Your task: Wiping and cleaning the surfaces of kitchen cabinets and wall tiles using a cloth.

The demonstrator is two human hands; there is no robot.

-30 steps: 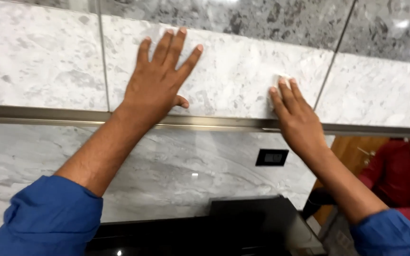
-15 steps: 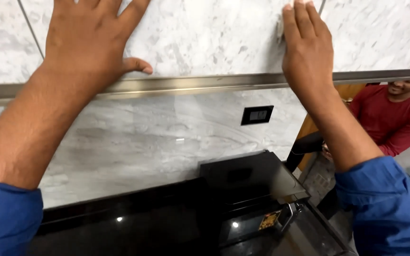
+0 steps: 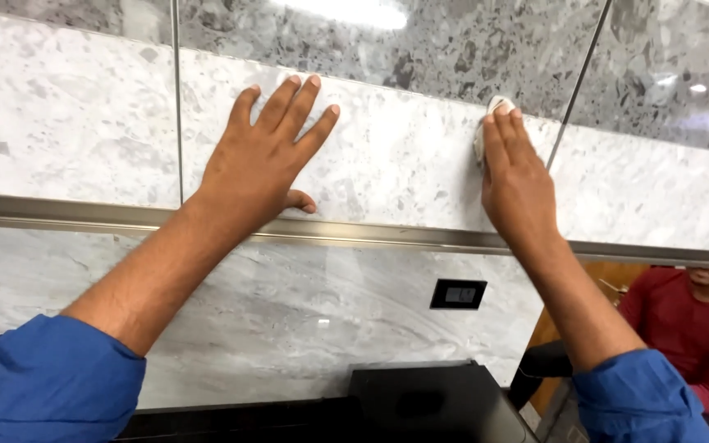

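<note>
Left hand: your left hand (image 3: pixel 266 160) lies flat and released on the pale marble wall panel (image 3: pixel 395 156), fingers spread, thumb just above the metal trim strip (image 3: pixel 387 236). It grips nothing; it only braces.
Right hand: your right hand (image 3: pixel 517 176) presses a small white cloth (image 3: pixel 486 123) against the same panel, to the right, near the dark vertical joint (image 3: pixel 578 78). The fingers lie straight over the cloth, pinning it, not clenched round it.
Cloth: mostly hidden under your fingers; only its top left edge shows, touching the stone.
Risk, cloth: you hold it by pressure alone, so if you ease off, it likely slides from under your palm and falls behind the black appliance (image 3: pixel 432 402) below.
Risk, brace: the polished panel looks slick. Lean hard on the left hand and it could skid toward the trim strip, taking your balance with it.
Risk, joint: a sweep to the right may snag the cloth at the joint.
Risk, smears: your bare left palm probably leaves prints on the stone.
Nearby: a wall socket (image 3: pixel 458 294) sits low between your arms; a person in a red shirt (image 3: pixel 691 328) sits at the far right, well apart from your hands.
</note>
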